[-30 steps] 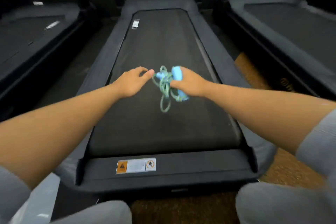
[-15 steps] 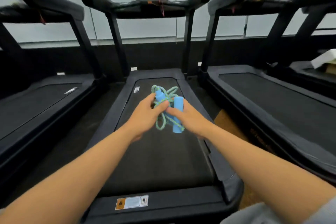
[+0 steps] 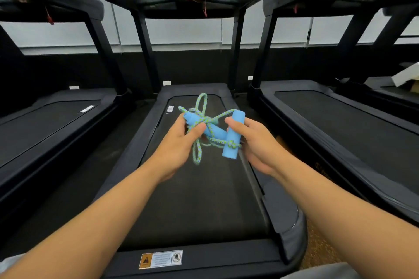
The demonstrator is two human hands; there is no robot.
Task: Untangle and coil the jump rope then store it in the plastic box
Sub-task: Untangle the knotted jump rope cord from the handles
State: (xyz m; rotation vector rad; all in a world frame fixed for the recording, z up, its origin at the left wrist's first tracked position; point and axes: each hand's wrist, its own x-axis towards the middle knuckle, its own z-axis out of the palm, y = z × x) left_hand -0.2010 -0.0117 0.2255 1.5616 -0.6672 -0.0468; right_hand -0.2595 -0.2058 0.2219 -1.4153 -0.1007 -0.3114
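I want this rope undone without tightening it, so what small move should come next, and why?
Probably slide the knotted loop down off the upright blue foam handle that the right hand holds. The green-and-blue braided rope is knotted round that handle's lower part, near its free bottom end, while the left hand pinches the other blue handle and the crossing strands.

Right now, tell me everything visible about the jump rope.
The jump rope has two light-blue foam-looking handles and a braided green-and-blue cord, tangled in loops around both. The left hand holds one tilted handle and cord; the right hand grips the other, upright, with a knot near its lower end. It is held above the treadmill belt, one loop dangling.
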